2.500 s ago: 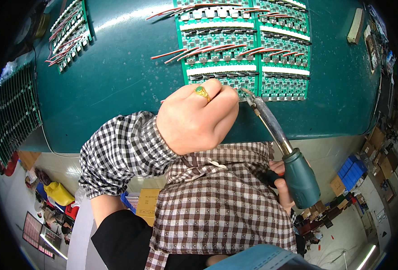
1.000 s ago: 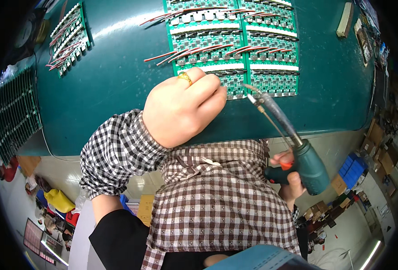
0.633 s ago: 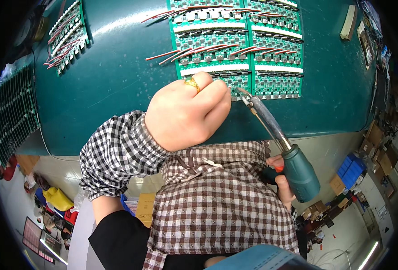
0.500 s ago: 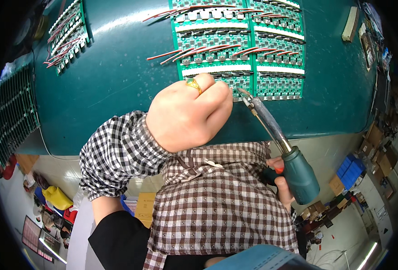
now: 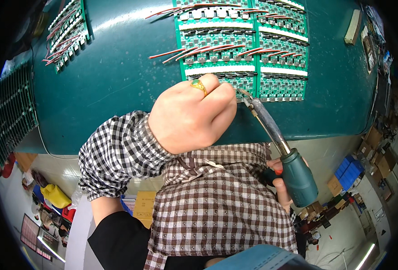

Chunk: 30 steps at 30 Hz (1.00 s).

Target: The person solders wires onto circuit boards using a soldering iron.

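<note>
My right hand (image 5: 281, 189) grips a soldering iron (image 5: 299, 177) by its dark green handle. The iron's metal barrel slants up and to the left, its tip close to the near edge of a green circuit board panel (image 5: 280, 84). Just left of that tip, my left hand (image 5: 194, 112), with a ring on one finger, is closed over the panel's near edge. Its fingertips are hidden under the knuckles, so what they pinch cannot be made out. Red and black wires (image 5: 208, 50) lie in rows across the panel, beside white strips.
Another wired board stack (image 5: 68, 38) lies at the far left of the green table (image 5: 118, 90). A rack of upright boards (image 5: 16, 112) stands at the left edge. A pale block (image 5: 353, 27) sits at the far right. Blue bins (image 5: 348, 171) are beyond the table.
The panel and my left hand appear slightly farther right in the picture. The iron's tip sits a little farther left relative to the panel. Both hands keep their closed grips.
</note>
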Available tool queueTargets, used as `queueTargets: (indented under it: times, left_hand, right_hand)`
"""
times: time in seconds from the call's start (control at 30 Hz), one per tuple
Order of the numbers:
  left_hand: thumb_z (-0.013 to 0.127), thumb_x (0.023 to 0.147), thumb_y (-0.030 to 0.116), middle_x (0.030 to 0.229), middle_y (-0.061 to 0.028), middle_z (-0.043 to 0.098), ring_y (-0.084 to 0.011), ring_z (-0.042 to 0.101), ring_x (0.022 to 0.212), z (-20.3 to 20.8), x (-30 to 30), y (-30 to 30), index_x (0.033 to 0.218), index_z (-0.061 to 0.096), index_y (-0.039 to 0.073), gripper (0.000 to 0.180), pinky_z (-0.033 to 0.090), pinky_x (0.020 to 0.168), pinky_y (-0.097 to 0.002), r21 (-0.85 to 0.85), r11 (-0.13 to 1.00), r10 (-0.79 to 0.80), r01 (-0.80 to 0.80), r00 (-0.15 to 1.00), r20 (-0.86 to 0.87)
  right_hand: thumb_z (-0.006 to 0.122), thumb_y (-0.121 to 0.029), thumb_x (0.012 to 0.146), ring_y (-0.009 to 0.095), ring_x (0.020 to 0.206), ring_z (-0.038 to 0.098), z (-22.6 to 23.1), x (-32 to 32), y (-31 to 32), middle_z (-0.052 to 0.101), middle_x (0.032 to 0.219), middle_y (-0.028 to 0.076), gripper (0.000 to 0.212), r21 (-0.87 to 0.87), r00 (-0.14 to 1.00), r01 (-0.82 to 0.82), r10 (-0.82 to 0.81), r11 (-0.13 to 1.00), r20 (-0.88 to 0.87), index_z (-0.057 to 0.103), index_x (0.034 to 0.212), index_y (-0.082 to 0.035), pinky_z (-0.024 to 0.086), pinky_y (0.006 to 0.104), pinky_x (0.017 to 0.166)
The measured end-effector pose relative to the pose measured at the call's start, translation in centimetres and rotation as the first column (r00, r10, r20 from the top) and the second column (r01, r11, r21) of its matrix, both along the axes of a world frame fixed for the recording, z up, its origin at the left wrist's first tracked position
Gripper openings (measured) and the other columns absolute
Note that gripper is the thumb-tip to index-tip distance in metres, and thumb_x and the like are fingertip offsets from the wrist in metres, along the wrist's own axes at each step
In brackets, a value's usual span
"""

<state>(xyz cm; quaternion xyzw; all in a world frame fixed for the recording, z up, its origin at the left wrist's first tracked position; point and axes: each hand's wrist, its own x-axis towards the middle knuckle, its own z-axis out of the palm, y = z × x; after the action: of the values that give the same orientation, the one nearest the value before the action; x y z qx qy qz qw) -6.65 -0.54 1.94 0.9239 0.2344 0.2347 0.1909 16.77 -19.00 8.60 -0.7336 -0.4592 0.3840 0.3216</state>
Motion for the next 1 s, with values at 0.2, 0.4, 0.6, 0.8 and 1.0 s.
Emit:
queueTargets:
  times: [0.2,0.4,0.6,0.8,1.0]
  left_hand:
    - [0.073,0.071,0.004,0.098,-0.0104,0.062,-0.0227,0.065,0.084,0.04,-0.07,-0.12,0.105,0.072,-0.007,0.036,0.056,0.067,-0.032,0.008,1.0,0.004,-0.004,1.0,0.012]
    - [0.073,0.071,0.004,0.096,-0.0096,0.061,-0.0216,0.063,0.083,-0.02,0.01,-0.18,0.106,0.072,-0.007,0.036,0.055,0.066,-0.0314,0.015,1.0,0.001,-0.001,1.0,-0.006]
    - [0.073,0.072,0.004,0.096,-0.0096,0.061,-0.0215,0.063,0.084,0.04,0.0,-0.15,0.105,0.072,-0.007,0.035,0.055,0.066,-0.0312,0.012,1.0,0.001,0.0,1.0,-0.001]
    - [0.072,0.071,0.004,0.096,-0.0097,0.061,-0.0217,0.064,0.084,-0.06,0.04,-0.18,0.106,0.072,-0.008,0.036,0.055,0.066,-0.0314,0.018,1.0,0.004,-0.005,1.0,0.015]
    - [0.072,0.072,0.005,0.096,-0.0096,0.061,-0.0218,0.064,0.084,0.08,0.08,-0.23,0.106,0.072,-0.008,0.037,0.055,0.066,-0.0317,0.016,1.0,0.008,-0.008,1.0,0.006]
  right_hand:
    - [0.087,-0.043,0.081,0.025,0.086,0.067,0.26,0.08,0.15,0.073,0.092,0.007,0.046,-0.009,0.999,-0.035,0.035,0.999,0.04,0.077,0.101,-0.004,0.054,0.0372,0.075]
    - [0.088,-0.044,0.081,0.026,0.086,0.067,0.03,0.26,-0.07,0.072,0.093,0.007,0.046,-0.018,0.995,-0.078,0.079,0.997,0.065,0.076,0.101,-0.005,0.054,0.0373,0.075]
    - [0.09,-0.037,0.079,0.025,0.086,0.067,-0.32,0.11,-0.59,0.071,0.095,0.008,0.043,0.049,0.999,-0.024,0.023,0.998,0.023,0.077,0.104,-0.004,0.054,0.0361,0.074]
    - [0.091,-0.034,0.077,0.024,0.086,0.068,-0.33,0.12,-0.66,0.071,0.095,0.007,0.043,0.051,1.0,-0.009,0.008,0.999,0.015,0.077,0.104,-0.004,0.053,0.0352,0.073]
    - [0.091,-0.035,0.078,0.024,0.086,0.068,-0.34,-0.08,-0.64,0.071,0.095,0.007,0.043,0.044,1.0,0.014,-0.015,0.999,0.011,0.077,0.104,-0.004,0.053,0.035,0.073]
